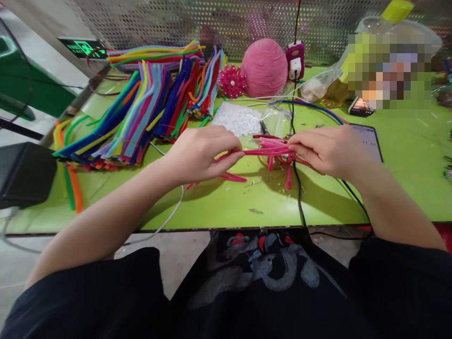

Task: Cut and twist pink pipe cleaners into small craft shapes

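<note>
A bundle of pink pipe cleaners (266,151) stretches level between my two hands, above the green table. My left hand (208,153) pinches it at one end, and loose pink ends hang below that hand. At the other end my right hand (326,148) has its thumb and fingers closed on the bundle. More pink pieces with bent tips dangle near the right fingers. Behind the bundle, small items lie partly hidden, among them what looks like a roll of tape. A bag of white beads (235,118) lies just beyond my hands.
Bundles of coloured pipe cleaners (123,113) cover the left of the green table (226,212). A pink ball (264,68) and a pink flower (232,82) stand at the back. A black cable (299,193) crosses the front edge. A phone (369,139) lies behind my right hand.
</note>
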{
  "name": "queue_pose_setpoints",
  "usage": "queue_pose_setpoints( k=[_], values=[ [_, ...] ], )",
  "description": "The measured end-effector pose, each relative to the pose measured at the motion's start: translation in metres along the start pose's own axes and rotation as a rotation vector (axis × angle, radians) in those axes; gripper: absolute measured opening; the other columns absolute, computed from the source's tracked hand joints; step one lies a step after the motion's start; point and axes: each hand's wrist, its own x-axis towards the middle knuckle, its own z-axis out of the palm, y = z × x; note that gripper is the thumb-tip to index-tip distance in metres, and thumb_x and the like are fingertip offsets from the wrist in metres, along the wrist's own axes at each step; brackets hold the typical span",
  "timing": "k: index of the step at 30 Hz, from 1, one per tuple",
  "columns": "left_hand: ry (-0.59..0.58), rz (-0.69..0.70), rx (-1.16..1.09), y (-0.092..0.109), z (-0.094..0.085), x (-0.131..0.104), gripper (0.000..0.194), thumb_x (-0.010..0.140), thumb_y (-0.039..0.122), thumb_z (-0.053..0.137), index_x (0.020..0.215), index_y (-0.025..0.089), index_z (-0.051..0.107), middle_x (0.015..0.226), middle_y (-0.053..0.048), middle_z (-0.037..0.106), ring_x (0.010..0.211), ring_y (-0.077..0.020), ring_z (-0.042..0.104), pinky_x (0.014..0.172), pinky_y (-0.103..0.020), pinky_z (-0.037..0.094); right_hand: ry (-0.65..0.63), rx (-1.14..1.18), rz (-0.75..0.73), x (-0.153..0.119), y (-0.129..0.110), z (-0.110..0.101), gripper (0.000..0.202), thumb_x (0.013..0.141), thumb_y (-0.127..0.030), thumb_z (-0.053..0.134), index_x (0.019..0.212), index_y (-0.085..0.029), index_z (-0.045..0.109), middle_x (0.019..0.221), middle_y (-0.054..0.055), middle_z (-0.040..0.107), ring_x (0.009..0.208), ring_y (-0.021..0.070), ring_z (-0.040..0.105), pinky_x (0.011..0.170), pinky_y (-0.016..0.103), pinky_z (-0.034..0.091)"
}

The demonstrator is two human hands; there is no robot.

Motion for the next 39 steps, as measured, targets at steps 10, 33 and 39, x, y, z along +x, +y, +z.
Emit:
queue_pose_setpoints(
  k=[10, 33, 39],
  values=[
    [0.037, -0.067, -0.061, -0.007, 0.000, 0.002, 0.033, 0.106, 0.036, 0.045, 0.092, 0.019, 0.071, 0.084, -0.005, 0.074, 0.082, -0.0193, 0.068, 0.077, -0.030, 0.050, -0.119, 0.174, 0.073, 0.003, 0.021, -0.001, 0.031, 0.107, -0.038, 0.049, 0.106, -0.021, 0.075, 0.090, 0.006, 0.077, 0.080, 0.0214, 0.068, 0.067, 0.032, 0.039],
    [-0.238, -0.544, -1.236, 0.042, 0.035, 0.002, 0.028, 0.097, 0.042, 0.072, 0.091, 0.015, 0.066, 0.060, 0.003, 0.062, 0.046, -0.0093, 0.059, 0.044, -0.019, 0.047, -0.327, 1.125, 0.402, 0.011, -0.055, 0.021, 0.030, 0.098, -0.047, 0.068, 0.094, -0.018, 0.068, 0.075, -0.002, 0.065, 0.065, 0.0121, 0.058, 0.060, 0.026, 0.040],
    [-0.100, -0.443, -1.094, 0.040, 0.042, 0.001, 0.022, 0.091, 0.037, 0.078, 0.093, 0.015, 0.073, 0.079, 0.000, 0.072, 0.065, -0.0078, 0.062, 0.057, -0.018, 0.047, -0.411, 1.343, 0.536, 0.015, -0.051, 0.024, 0.037, 0.087, -0.050, 0.080, 0.081, -0.018, 0.063, 0.066, -0.005, 0.056, 0.056, 0.0083, 0.047, 0.053, 0.024, 0.035]
  ],
)
